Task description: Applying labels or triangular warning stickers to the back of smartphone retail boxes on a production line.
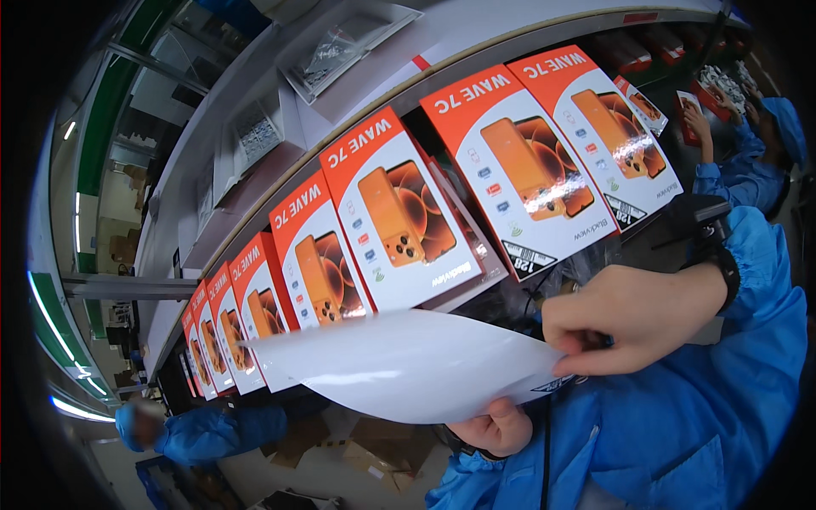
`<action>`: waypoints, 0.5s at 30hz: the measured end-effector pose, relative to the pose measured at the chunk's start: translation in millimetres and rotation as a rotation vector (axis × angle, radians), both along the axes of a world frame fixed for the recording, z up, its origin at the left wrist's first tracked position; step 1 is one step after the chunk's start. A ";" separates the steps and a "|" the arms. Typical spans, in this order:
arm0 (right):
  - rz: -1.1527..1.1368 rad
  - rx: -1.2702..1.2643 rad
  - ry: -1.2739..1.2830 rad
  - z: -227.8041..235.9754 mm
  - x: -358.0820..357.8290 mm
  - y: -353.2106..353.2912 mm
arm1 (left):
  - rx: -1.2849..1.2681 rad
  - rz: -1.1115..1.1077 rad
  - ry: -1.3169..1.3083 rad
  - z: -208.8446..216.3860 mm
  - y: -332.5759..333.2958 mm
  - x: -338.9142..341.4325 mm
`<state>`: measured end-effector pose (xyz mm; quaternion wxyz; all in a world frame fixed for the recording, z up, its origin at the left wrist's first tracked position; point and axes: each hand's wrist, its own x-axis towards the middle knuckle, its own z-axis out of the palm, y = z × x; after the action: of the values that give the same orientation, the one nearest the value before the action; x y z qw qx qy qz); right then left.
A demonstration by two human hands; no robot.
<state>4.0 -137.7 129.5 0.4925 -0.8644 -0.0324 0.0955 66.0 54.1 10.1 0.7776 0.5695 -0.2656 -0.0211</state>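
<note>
A glossy white sheet (416, 365), bowed along its length, is held in front of me. It has dark printed labels (552, 386) near its right end. My left hand (497, 427) is closed on the sheet's lower edge, its thumb on top and some fingers hidden beneath. At the right end my right hand (633, 319) is closed, with thumb and fingertips pinched at the corner by the labels. Just beyond the sheet stands a row of orange and white phone boxes (405, 212). Two nearer the right, including this phone box (520, 174), carry a black-and-white corner label.
Behind the boxes runs a pale shelf (340, 110) with a clear-lined tray (340, 51) and an open white box (255, 140). One co-worker (748, 149) handles items at the far right; another person (204, 433) is at lower left. Cardboard (382, 455) lies below.
</note>
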 end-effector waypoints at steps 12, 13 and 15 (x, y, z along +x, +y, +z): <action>-0.203 -0.105 -0.676 -24.8 -3.8 48.8 | -0.109 -0.368 0.210 29.0 32.7 -8.7; -0.147 -0.215 -0.832 -26.6 -3.2 54.8 | -0.142 -0.265 0.156 30.2 34.4 -10.7; -0.108 -0.294 -0.871 -26.1 -6.5 65.0 | -0.174 -0.154 0.099 33.1 38.6 -14.2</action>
<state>-2.4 -72.7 103.4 0.3096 -0.8851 -0.1774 -0.2989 51.8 92.7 43.3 0.8323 0.4760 -0.2707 -0.0859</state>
